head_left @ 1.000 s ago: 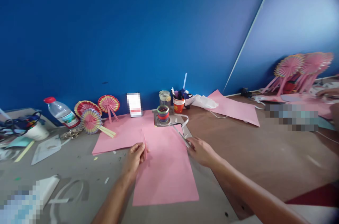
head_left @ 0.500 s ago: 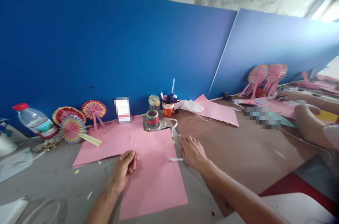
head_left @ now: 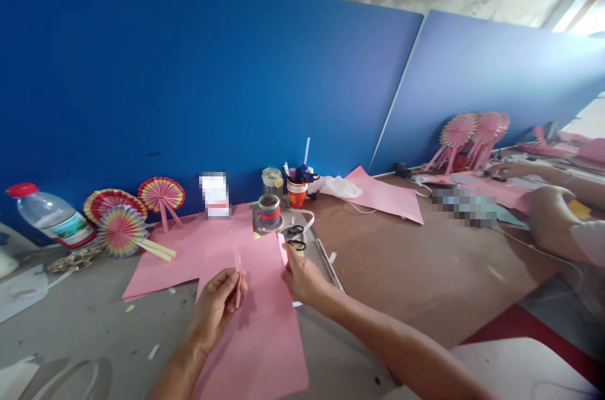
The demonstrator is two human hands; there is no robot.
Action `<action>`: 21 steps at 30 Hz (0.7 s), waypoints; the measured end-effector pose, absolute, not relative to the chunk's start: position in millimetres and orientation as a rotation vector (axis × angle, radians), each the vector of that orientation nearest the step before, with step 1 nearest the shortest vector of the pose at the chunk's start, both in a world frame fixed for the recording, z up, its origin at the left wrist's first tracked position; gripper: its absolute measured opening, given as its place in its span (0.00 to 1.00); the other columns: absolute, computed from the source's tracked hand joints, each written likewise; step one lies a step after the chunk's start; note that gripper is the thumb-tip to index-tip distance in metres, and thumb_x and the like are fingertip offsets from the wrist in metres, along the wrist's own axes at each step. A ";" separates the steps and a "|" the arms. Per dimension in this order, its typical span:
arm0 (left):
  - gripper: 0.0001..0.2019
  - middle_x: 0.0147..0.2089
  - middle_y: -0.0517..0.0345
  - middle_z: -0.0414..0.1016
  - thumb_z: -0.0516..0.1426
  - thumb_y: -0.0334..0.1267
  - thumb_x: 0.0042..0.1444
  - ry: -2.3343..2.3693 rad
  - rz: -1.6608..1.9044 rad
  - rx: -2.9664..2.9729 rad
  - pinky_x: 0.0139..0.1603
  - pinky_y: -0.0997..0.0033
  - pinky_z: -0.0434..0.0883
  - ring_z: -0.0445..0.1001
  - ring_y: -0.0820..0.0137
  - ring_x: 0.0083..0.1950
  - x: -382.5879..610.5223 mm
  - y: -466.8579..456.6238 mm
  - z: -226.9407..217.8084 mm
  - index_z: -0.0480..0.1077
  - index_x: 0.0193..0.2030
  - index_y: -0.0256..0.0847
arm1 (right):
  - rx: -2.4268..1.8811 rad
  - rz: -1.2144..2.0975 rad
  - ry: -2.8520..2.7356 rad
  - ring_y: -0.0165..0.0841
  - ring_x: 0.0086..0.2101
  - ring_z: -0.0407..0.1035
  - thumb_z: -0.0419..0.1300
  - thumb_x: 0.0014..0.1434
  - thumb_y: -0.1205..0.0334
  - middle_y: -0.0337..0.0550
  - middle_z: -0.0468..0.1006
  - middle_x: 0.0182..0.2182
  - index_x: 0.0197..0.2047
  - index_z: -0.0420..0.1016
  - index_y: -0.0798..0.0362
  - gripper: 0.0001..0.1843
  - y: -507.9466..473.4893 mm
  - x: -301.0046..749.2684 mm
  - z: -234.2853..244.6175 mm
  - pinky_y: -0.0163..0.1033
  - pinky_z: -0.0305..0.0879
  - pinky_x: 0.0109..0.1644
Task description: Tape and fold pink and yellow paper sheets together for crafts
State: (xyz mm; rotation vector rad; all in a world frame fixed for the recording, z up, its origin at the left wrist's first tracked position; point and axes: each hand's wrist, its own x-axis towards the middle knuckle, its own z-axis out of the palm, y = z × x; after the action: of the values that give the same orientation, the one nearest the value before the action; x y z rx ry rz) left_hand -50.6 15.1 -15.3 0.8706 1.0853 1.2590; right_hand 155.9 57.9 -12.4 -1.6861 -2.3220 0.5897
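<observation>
My left hand is closed on a narrow folded strip of pink paper, held upright above a large pink sheet. My right hand is at the sheet's right edge, fingers curled and pointing away from me. A pale, narrow strip shows at its fingertips; whether it is gripped or only touched is hard to see. Just beyond those fingers lie dark-handled scissors. More pink sheets spread out to the left.
Folded paper fans lean at the back left beside a plastic bottle. A tape stack and a red cup of tools stand by the blue partition. At right, a co-worker's arms rest over pink paper.
The large pink sheet has shifted left. My right hand has moved left from the board's right side to the sheet's edge, uncovering the scissors. My left hand still holds the folded strip.
</observation>
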 end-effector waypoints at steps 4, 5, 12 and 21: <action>0.18 0.22 0.64 0.68 0.65 0.51 0.47 1.088 1.204 0.900 0.21 0.80 0.54 0.55 0.82 0.19 -47.1 11.4 -13.0 0.69 0.26 0.36 | -1.610 0.532 -2.364 0.37 0.39 0.73 0.52 0.59 0.66 0.49 0.79 0.41 0.60 0.62 0.54 0.26 73.4 158.9 -7.5 0.35 0.62 0.39; 0.18 0.22 0.63 0.67 0.65 0.51 0.47 1.092 1.190 0.906 0.21 0.79 0.54 0.56 0.81 0.19 -46.5 11.5 -13.2 0.69 0.26 0.36 | -1.604 0.498 -2.372 0.37 0.40 0.73 0.51 0.59 0.66 0.49 0.79 0.42 0.57 0.67 0.53 0.22 79.8 164.6 -4.2 0.36 0.62 0.41; 0.21 0.23 0.61 0.70 0.65 0.54 0.44 1.127 1.048 0.966 0.19 0.79 0.49 0.53 0.83 0.16 -42.0 15.7 -22.1 0.70 0.27 0.35 | -1.519 0.254 -2.516 0.38 0.50 0.66 0.48 0.63 0.68 0.50 0.75 0.48 0.49 0.74 0.55 0.17 134.9 205.8 17.4 0.40 0.59 0.53; 0.21 0.21 0.61 0.70 0.64 0.54 0.46 1.130 0.939 1.039 0.18 0.78 0.48 0.54 0.83 0.15 -37.4 14.7 -25.6 0.69 0.24 0.36 | -1.338 0.127 -2.894 0.45 0.50 0.65 0.61 0.52 0.66 0.53 0.71 0.50 0.51 0.73 0.52 0.21 154.6 195.2 11.6 0.46 0.60 0.53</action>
State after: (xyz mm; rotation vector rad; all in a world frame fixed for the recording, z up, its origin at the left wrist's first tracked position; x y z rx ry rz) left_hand -37.4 14.7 -25.6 1.0392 1.1301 0.9388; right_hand 195.2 154.6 11.6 -1.3380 -2.8940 0.1269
